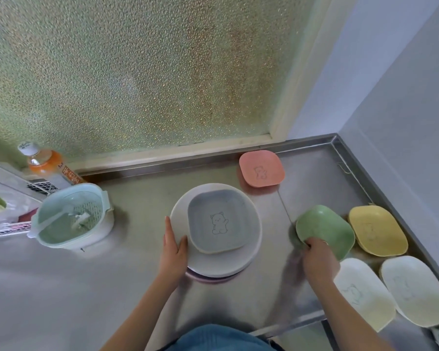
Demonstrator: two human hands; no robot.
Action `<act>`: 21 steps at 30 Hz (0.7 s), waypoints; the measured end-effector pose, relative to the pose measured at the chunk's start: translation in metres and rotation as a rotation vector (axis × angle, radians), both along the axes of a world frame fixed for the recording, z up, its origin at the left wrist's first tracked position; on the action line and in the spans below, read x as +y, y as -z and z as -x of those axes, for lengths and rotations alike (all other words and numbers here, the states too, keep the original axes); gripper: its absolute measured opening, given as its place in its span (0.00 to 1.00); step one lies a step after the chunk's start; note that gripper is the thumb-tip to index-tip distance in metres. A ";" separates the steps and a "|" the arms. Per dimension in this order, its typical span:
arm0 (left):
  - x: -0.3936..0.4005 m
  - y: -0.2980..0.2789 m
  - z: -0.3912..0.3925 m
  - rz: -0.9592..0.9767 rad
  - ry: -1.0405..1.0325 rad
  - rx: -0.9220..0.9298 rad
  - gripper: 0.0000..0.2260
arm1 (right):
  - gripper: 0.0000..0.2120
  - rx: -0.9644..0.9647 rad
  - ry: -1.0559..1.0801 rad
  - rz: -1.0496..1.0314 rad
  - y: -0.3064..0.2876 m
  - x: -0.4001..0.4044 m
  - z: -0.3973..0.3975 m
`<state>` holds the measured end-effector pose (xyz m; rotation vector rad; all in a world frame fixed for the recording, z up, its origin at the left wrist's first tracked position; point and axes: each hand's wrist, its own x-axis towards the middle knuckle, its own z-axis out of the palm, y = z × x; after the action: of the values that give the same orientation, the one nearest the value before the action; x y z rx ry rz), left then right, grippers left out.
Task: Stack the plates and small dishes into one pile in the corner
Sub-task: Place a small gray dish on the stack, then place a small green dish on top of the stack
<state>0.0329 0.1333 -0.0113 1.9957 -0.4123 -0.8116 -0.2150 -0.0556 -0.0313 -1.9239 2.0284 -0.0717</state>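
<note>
Green, and tipped up on its near edge, the small green dish (325, 230) is pinched at its rim by the right hand (318, 257), right of the pile. Best to lift it level and set it squarely into the grey dish (218, 220) atop the white plate (251, 252), while the left hand (173, 249), fingers spread flat on the pile's left rim, steadies it. Bear outlines mark the dishes; the orange bottle's (50, 164) label is too blurred to read.

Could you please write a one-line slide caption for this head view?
Right hand lifts green dish; left hand steadies plate stack topped by grey dish.
</note>
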 end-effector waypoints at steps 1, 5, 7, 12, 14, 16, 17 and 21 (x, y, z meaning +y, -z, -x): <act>-0.001 0.000 0.001 -0.004 -0.010 0.000 0.30 | 0.07 0.029 -0.040 0.033 0.000 -0.002 0.001; -0.004 -0.001 0.002 -0.001 -0.044 0.002 0.30 | 0.07 -0.132 -0.264 0.300 -0.021 -0.005 -0.015; -0.004 -0.002 0.003 0.004 -0.056 0.009 0.30 | 0.08 -0.290 -0.390 0.426 -0.043 0.004 -0.035; -0.002 -0.004 0.002 0.015 -0.066 0.045 0.30 | 0.14 -0.514 -0.893 0.757 -0.083 0.051 -0.084; 0.000 -0.004 0.001 0.040 -0.073 0.057 0.29 | 0.16 -0.493 -1.041 0.735 -0.079 0.068 -0.092; 0.000 -0.003 0.001 0.050 -0.073 0.041 0.26 | 0.17 -0.426 -1.124 0.692 -0.065 0.078 -0.095; 0.000 -0.003 0.002 0.050 -0.069 0.032 0.24 | 0.17 -0.390 -1.150 0.660 -0.057 0.081 -0.095; -0.006 -0.012 0.007 0.112 -0.156 0.114 0.16 | 0.16 -0.337 -1.170 0.498 -0.042 0.084 -0.093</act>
<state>0.0257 0.1276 0.0011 1.8430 -0.2274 -0.7825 -0.1216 0.0283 0.0104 -2.8315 0.4847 -0.5844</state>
